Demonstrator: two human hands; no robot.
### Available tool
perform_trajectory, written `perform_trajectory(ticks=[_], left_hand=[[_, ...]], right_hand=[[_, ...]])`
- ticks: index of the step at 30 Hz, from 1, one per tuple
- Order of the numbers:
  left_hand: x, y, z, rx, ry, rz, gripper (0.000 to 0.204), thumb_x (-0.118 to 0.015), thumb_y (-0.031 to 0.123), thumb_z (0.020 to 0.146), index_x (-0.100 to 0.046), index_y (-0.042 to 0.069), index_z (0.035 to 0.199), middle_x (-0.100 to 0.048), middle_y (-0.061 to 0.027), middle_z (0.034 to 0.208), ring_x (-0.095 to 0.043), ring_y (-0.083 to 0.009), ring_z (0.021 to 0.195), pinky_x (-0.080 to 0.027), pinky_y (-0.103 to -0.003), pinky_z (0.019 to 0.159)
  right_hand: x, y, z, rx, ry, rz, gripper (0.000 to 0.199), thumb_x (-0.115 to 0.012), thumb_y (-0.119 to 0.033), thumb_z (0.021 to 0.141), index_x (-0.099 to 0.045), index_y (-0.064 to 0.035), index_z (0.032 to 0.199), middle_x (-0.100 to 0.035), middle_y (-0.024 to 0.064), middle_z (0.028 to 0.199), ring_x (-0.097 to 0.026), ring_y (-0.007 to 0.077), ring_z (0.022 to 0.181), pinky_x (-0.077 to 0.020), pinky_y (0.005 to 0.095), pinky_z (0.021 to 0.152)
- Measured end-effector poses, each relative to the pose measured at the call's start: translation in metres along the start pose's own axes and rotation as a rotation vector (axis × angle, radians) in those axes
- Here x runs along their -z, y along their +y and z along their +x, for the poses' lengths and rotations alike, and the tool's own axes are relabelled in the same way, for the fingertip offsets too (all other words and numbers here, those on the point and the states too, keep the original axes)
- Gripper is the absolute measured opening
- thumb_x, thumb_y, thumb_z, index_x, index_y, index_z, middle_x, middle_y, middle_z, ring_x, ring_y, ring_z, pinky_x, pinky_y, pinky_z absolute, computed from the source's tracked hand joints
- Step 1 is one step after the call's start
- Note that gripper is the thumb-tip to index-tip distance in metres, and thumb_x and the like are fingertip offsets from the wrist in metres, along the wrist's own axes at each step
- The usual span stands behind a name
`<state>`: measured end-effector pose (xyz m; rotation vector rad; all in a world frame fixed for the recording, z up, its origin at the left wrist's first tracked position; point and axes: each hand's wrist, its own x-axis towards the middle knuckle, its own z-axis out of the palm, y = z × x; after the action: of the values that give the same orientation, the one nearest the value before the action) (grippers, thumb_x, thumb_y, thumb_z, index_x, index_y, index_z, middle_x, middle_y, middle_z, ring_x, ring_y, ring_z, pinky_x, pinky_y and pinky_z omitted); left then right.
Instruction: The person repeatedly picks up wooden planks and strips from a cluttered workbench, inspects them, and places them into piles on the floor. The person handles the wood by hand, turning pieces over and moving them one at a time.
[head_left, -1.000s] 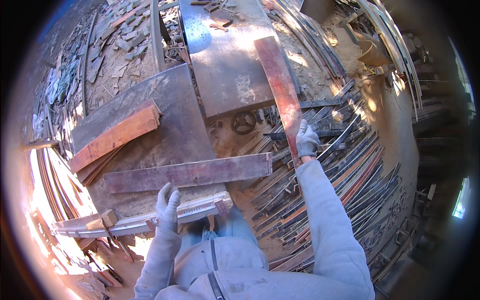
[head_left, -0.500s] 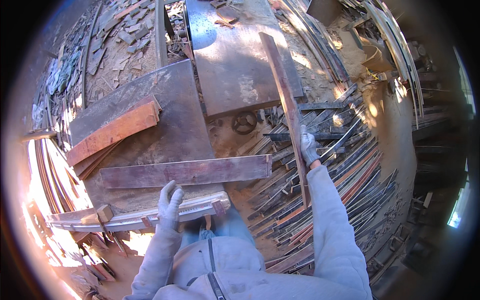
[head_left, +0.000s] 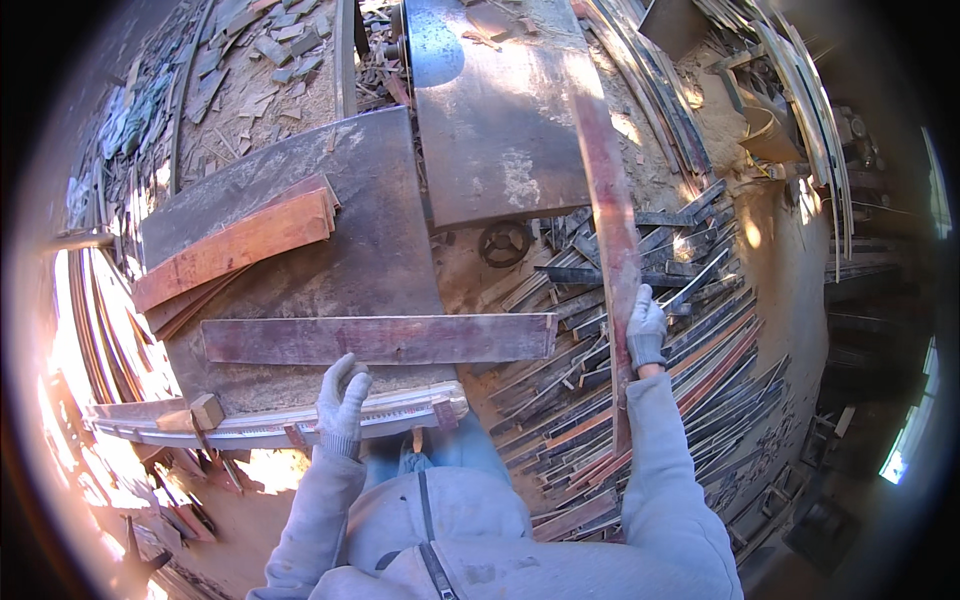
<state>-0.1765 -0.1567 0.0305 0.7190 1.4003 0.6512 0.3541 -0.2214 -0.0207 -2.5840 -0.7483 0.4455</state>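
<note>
— Gripping a long reddish plank (head_left: 612, 220), is that the right hand (head_left: 646, 332)?

— Yes. The gloved right hand is clenched around the plank partway along it. The plank runs nearly straight away from the person, its far end over the grey metal plate (head_left: 490, 110) at the top, its near end down beside the right sleeve, above the heap of dark offcut strips (head_left: 640, 420) on the floor.

— And the left hand (head_left: 340, 400)?

— Also gloved, fingers spread and loose, gripping nothing. It rests at the near edge of the worktop (head_left: 370, 230), touching or just above the pale guide rail (head_left: 280, 425) that runs along that edge; I cannot tell which.

— What lies near it?

— A dark purplish board (head_left: 380, 338) lies flat across the worktop just beyond the left hand, crosswise to the held plank and well apart from it. Farther left, a stack of orange-brown boards (head_left: 235, 250) sits tilted on the same surface. A small wooden block (head_left: 207, 410) sits on the rail to the left of the hand.
</note>
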Motion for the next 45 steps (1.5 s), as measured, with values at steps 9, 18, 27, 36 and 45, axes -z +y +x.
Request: perform_trajectory(ticks=[9, 18, 27, 36, 45], left_hand=[[-0.008, 0.014, 0.006, 0.031, -0.064, 0.043, 0.055, -0.069, 0.02, 0.105, -0.052, -0.001, 0.152, -0.064, -0.0165, 0.135, -0.064, -0.0237, 0.122, -0.049, -0.037, 0.111], [-0.052, 0.037, 0.006, -0.09, -0.037, 0.214, 0.037, -0.068, 0.013, 0.105, -0.065, 0.0, 0.139, -0.072, -0.014, 0.126, -0.069, -0.022, 0.118, -0.053, -0.035, 0.105], [-0.222, 0.147, 0.097, -1.029, -0.105, 0.528, 0.025, -0.072, 0.009, 0.1, -0.07, 0.007, 0.125, -0.073, -0.0167, 0.107, -0.076, -0.0305, 0.096, -0.06, -0.038, 0.083], [-0.249, 0.137, 0.086, -0.701, -0.226, 0.284, 0.004, -0.07, 0.01, 0.102, -0.068, 0.007, 0.103, -0.074, -0.0168, 0.093, -0.073, -0.0373, 0.082, -0.058, -0.044, 0.072], [-0.232, 0.092, 0.104, -0.51, -0.104, 0.496, 0.065, -0.075, 0.019, 0.1, -0.047, 0.007, 0.157, -0.067, -0.0194, 0.141, -0.067, -0.035, 0.128, -0.053, -0.043, 0.109]], right_hand=[[-0.047, -0.045, 0.063, 0.059, -0.036, 0.012, 0.091, -0.026, -0.067, 0.111, -0.076, 0.0076, 0.101, -0.071, 0.0406, 0.102, -0.069, 0.0557, 0.108, -0.0551, 0.0589, 0.089], [-0.036, -0.024, 0.034, 0.021, -0.154, 0.181, 0.085, -0.031, -0.067, 0.111, -0.076, 0.003, 0.093, -0.073, 0.0222, 0.076, -0.074, 0.0404, 0.075, -0.0598, 0.0514, 0.07], [0.062, -0.056, -0.121, -0.391, -1.136, 1.164, 0.037, -0.066, -0.032, 0.103, -0.056, -0.0049, 0.081, -0.049, 0.0052, 0.055, -0.047, 0.0191, 0.04, -0.0392, 0.0311, 0.034], [0.076, -0.069, -0.153, -0.357, -0.739, 0.466, 0.07, -0.038, -0.065, 0.113, -0.066, -0.0107, 0.078, -0.059, -0.0007, 0.063, -0.055, 0.0104, 0.057, -0.042, 0.0298, 0.05], [0.068, -0.03, -0.092, -0.039, -0.097, 0.36, 0.075, -0.039, -0.059, 0.115, -0.071, -0.0022, 0.077, -0.069, 0.0062, 0.067, -0.064, 0.0168, 0.06, -0.0493, 0.037, 0.056]])
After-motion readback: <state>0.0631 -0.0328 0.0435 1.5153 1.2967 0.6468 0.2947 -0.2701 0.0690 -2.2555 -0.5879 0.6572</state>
